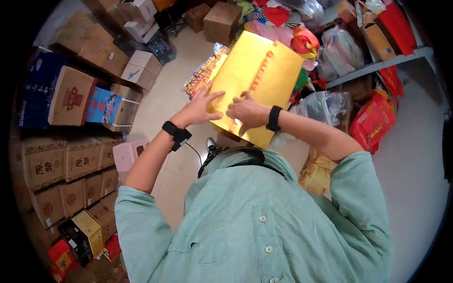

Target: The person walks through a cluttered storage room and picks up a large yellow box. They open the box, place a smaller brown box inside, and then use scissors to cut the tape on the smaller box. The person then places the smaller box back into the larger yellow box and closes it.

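Note:
A large gold foil-covered box (pixel 262 67) with red writing lies before me, tilted in the view. My left hand (pixel 199 108) rests at its left edge, fingers spread and thumb apart. Over the near part of the top, my right hand (pixel 247 111) is bent at the knuckles, its fingertips close to the foil. A small pale spot shows below the right fingers; what it is, I cannot tell. Both wrists wear black bands. Beyond the left edge of the box, a shiny patterned bag (pixel 200 76) is partly covered.
Cardboard cartons (pixel 83 155) are stacked along the left, with a pink box (pixel 129 154) beside them. Clothes and fabrics (pixel 276 17) pile up behind the gold box. A shelf edge (pixel 382 65), clear plastic bags (pixel 324 106) and a red bag (pixel 373 120) are on the right.

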Demonstrator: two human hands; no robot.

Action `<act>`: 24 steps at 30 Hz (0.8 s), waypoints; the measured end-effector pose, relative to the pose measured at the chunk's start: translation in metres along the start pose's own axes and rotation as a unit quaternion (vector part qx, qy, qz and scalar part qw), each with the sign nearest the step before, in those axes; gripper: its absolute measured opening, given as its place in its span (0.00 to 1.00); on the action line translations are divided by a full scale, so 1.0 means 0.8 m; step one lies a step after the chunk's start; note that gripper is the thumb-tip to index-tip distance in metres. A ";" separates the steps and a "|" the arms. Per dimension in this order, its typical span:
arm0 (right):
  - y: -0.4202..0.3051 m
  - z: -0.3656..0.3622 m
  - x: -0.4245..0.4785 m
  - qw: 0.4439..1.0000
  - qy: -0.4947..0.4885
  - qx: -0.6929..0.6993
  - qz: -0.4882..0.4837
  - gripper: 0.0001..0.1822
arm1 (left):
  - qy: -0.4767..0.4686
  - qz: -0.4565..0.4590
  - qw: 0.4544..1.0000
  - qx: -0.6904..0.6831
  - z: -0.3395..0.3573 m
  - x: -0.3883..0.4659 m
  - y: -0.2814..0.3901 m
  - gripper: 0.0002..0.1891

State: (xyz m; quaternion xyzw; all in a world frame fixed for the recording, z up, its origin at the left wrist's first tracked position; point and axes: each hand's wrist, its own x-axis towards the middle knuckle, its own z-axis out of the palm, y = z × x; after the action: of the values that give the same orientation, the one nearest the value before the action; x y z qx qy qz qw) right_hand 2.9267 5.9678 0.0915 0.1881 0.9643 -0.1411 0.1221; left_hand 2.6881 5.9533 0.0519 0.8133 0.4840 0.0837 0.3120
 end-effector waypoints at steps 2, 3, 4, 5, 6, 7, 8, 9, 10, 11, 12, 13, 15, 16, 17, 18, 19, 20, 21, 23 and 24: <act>-0.006 0.019 -0.022 0.996 -0.082 0.021 0.040 0.35 | -0.003 -0.035 0.998 -0.051 0.030 0.000 0.017 0.50; -0.011 0.030 -0.035 0.997 -0.045 0.026 0.048 0.34 | 0.022 -0.044 0.996 -0.078 0.044 -0.002 0.038 0.50; -0.012 0.038 -0.040 0.998 -0.012 0.014 0.055 0.34 | 0.047 -0.052 0.992 -0.105 0.054 -0.003 0.050 0.50; -0.013 0.046 -0.044 0.998 0.021 0.002 0.062 0.34 | 0.120 -0.042 0.991 -0.047 0.079 0.006 0.038 0.52; -0.014 0.053 -0.049 0.996 0.054 -0.011 0.075 0.34 | 0.111 -0.065 0.992 -0.003 0.079 0.007 0.051 0.53; -0.020 0.044 -0.051 0.995 0.060 -0.012 0.073 0.26 | 0.105 -0.089 0.990 0.044 0.067 0.008 0.070 0.53; -0.024 0.047 -0.054 0.994 0.061 -0.015 0.085 0.24 | 0.099 -0.113 0.984 0.092 0.063 0.011 0.083 0.53; -0.030 0.047 -0.052 0.993 0.066 -0.019 0.094 0.22 | 0.093 -0.115 0.985 0.085 0.061 0.014 0.084 0.55; -0.036 0.048 -0.050 0.992 0.070 -0.023 0.102 0.20 | 0.090 -0.114 0.987 0.067 0.062 0.018 0.081 0.56; -0.041 0.049 -0.047 0.990 0.065 -0.022 0.119 0.18 | 0.087 -0.113 0.989 0.049 0.064 0.023 0.078 0.56; -0.045 0.052 -0.044 0.989 0.060 -0.022 0.136 0.15 | 0.083 -0.113 0.990 0.031 0.063 0.025 0.079 0.56; -0.050 0.054 -0.041 0.987 0.054 -0.021 0.152 0.13 | 0.081 -0.128 0.988 0.034 0.063 0.025 0.081 0.57; -0.063 0.076 -0.031 0.988 0.042 -0.068 0.134 0.08 | 0.078 -0.159 0.983 0.041 0.062 0.024 0.088 0.58; -0.067 0.083 -0.030 0.987 0.036 -0.092 0.124 0.07 | 0.080 -0.165 0.982 0.040 0.063 0.024 0.090 0.59; -0.066 0.089 -0.033 0.989 0.060 -0.072 0.114 0.06 | 0.083 -0.172 0.981 0.040 0.066 0.024 0.091 0.60; -0.066 0.093 -0.034 0.991 0.062 -0.062 0.103 0.06 | 0.084 -0.180 0.979 0.039 0.072 0.022 0.092 0.60; -0.063 0.098 -0.037 0.992 0.063 -0.052 0.093 0.06 | 0.095 -0.180 0.978 0.032 0.077 0.022 0.093 0.60; -0.061 0.103 -0.039 0.994 0.065 -0.041 0.083 0.06 | 0.107 -0.180 0.977 0.025 0.083 0.026 0.093 0.60; -0.061 0.102 -0.039 0.994 0.073 -0.041 0.074 0.06 | 0.119 -0.181 0.976 0.019 0.085 0.028 0.093 0.61; -0.061 0.101 -0.040 0.994 0.088 -0.041 0.056 0.07 | 0.121 -0.191 0.974 0.021 0.088 0.029 0.091 0.61; -0.059 0.102 -0.040 0.994 0.084 -0.039 0.052 0.07 | 0.125 -0.194 0.973 0.021 0.089 0.032 0.092 0.61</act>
State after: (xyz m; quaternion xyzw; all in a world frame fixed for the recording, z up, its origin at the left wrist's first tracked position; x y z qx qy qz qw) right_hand 2.9516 5.8893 0.0357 0.2440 0.9648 -0.0811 0.0554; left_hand 2.7868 5.9195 0.0347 0.6937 0.6691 0.1122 0.2419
